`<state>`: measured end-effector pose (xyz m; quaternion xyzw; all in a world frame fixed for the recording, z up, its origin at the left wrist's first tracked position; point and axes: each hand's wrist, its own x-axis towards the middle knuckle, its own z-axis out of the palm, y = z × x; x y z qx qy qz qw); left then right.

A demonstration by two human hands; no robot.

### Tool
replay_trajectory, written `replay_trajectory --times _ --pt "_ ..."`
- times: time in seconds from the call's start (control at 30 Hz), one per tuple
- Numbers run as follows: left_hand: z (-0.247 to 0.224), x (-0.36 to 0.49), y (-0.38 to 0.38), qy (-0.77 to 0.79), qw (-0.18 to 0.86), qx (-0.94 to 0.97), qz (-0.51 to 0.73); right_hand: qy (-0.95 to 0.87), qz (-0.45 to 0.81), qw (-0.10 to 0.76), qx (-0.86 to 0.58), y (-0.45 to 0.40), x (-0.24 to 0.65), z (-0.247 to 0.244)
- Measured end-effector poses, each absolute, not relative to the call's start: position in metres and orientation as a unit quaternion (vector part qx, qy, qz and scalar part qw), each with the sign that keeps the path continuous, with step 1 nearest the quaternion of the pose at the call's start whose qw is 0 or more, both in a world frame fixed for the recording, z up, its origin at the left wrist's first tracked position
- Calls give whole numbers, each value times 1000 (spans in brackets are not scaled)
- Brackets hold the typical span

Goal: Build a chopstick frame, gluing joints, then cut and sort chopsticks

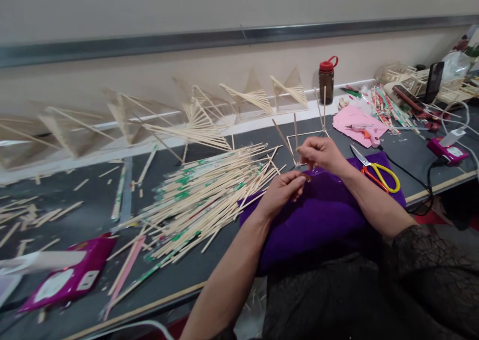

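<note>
Black lace sleeve nearest me; left hand and right hand pinch something I cannot tell; light, level fingertips suit these thin sticks.

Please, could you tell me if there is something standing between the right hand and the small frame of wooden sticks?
Nothing visible stands between the right hand and the stick frame; the hand partly hides it. The scissors lie off to the right, and the bottle stands behind the frame.

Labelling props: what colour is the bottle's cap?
Red, on the bottle; shows best in the head view.
</note>
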<state>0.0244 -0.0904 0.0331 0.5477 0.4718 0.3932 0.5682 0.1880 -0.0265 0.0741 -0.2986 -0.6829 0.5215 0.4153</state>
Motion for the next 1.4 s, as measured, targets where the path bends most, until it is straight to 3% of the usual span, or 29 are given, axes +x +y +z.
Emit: replay_trajectory --times 0.2,0.53,0.87,1.03,1.17,1.27,1.4 --pt "38 13 -91 480 550 536 424 -574 412 590 -390 -3 203 73" --pt "46 -8 -93 398 555 491 540 -404 340 760 -379 32 236 78" --pt "51 -44 -90 192 602 413 656 -394 245 780 -419 45 263 76" --pt "54 -66 -100 162 596 293 730 -413 168 763 -467 51 276 72" --pt "68 -79 -127 171 567 322 739 -462 234 722 -459 37 259 77" --pt "81 -70 -145 212 556 383 706 -595 323 621 -394 1 224 85" --pt "88 -37 -156 270 528 465 658 -770 447 381 -250 -64 167 82"
